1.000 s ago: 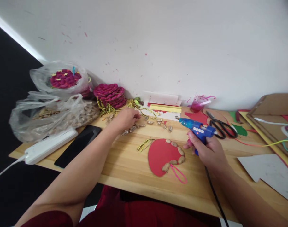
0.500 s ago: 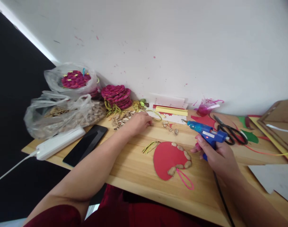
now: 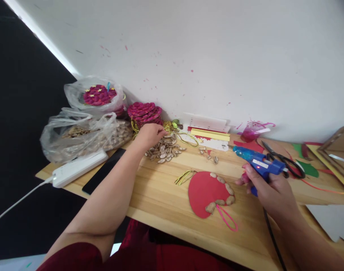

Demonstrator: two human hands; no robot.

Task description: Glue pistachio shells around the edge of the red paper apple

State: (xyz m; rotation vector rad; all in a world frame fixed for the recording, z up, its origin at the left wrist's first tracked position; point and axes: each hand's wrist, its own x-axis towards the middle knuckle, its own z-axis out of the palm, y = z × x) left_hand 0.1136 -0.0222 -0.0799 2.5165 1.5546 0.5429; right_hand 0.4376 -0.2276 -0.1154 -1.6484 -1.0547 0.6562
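Note:
My left hand [image 3: 151,134] is over the back of a pile of peanut shells [image 3: 166,148], its fingers curled and partly hidden; whether a shell is in them does not show. In my right hand [image 3: 269,184] is a blue hot glue gun [image 3: 252,158], its nozzle pointing left and a small red light glowing on its side. Left of the glue gun lies a red rounded card piece [image 3: 202,192]. Peanut shells line the card's right edge, a pink cord loop [image 3: 227,218] hangs off its lower right, and a yellow-green tassel [image 3: 183,177] lies at its left.
Plastic bags [image 3: 83,133] of peanuts, a white power strip [image 3: 80,167] and a phone [image 3: 104,171] lie left. Magenta woven discs [image 3: 145,113] are stacked behind. Black scissors [image 3: 285,162], a pink-stained cup [image 3: 251,131] and cardboard [image 3: 340,150] are right.
My left hand has moved left and back, from the pile's right side to over its rear, uncovering more shells. My right hand still holds the glue gun. The view has shifted slightly left.

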